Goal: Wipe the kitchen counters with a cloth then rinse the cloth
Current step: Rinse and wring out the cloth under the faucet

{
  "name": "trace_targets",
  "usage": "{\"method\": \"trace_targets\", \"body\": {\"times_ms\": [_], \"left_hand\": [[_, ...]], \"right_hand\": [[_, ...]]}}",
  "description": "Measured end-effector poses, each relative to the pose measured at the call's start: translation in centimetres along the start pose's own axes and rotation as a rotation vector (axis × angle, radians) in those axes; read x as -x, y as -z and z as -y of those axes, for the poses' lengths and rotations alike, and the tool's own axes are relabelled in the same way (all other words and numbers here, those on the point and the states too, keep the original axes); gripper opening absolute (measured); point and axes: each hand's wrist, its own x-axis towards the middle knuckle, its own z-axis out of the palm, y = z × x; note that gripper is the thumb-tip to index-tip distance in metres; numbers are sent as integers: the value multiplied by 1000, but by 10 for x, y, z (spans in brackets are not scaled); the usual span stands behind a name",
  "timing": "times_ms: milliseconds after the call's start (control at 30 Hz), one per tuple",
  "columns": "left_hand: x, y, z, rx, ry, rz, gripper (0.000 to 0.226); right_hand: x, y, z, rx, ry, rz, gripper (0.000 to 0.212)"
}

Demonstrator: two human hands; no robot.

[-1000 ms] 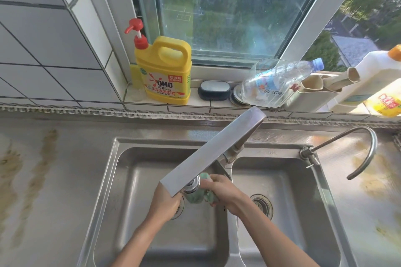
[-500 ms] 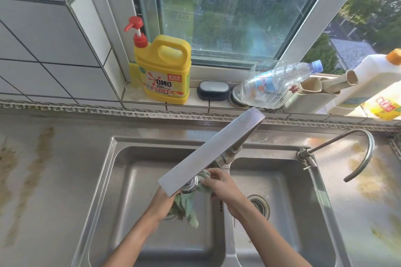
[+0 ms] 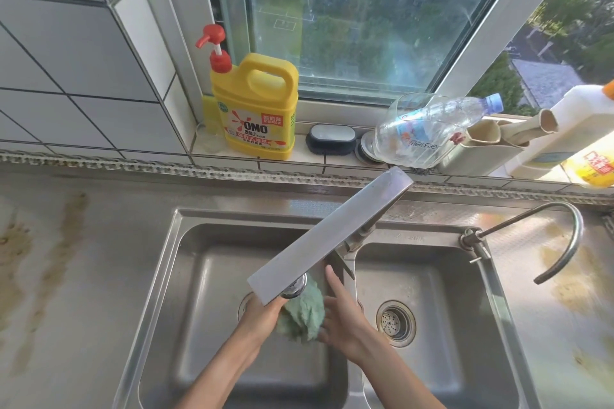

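A crumpled green cloth [image 3: 304,310] sits bunched under the outlet of the wide flat tap [image 3: 332,232], over the left basin of the steel double sink [image 3: 199,276]. My left hand [image 3: 260,315] holds the cloth from the left, its fingers hidden by the tap and the cloth. On the cloth's right side rests my right hand [image 3: 344,319], with the index finger straight and pointing up toward the tap. I cannot tell whether water is running.
A stained steel counter [image 3: 66,259] lies left of the sink, and another stained stretch right of it. A thin curved second tap [image 3: 561,242] stands at the sink's right rim. On the window sill are a yellow detergent jug [image 3: 255,109], a dark soap dish [image 3: 332,138], an empty plastic bottle [image 3: 428,129] and more bottles.
The cloth hung loose below my left hand half a second ago; now it is bunched up between both hands. My right hand's fingers have straightened and it sits slightly lower.
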Motion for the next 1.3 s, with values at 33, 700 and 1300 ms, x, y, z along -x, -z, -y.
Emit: {"method": "trace_targets", "body": {"times_ms": [33,700,1300], "left_hand": [[1,-2,-1,23,15,26,27],[4,35,1,-276,-95,-339,20],[6,1,-21,451,47,-41,33]], "right_hand": [[1,-1,-1,24,17,73,107],[11,-41,24,673,477,20,36],[3,-33,0,225,345,-93,45]]}}
